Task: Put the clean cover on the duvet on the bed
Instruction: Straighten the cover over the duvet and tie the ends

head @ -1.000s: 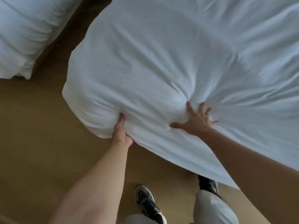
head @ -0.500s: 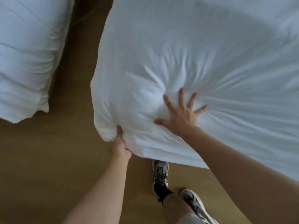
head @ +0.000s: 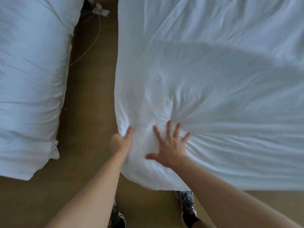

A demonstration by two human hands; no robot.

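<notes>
Cover (head: 213, 99) seemingly filled, spread across bed. Left hand (head: 122, 140) gripping its corner; right hand (head: 169, 146) splayed, pressing flat. Remaining, probably: corner seating, smoothing.

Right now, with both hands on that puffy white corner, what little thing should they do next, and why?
Probably sweep the right hand flat toward the right while the left hand holds the corner. The left hand grips the corner of the duvet cover, the right hand presses with spread fingers, and creases fan out from there, so the fabric looks bunched.
</notes>
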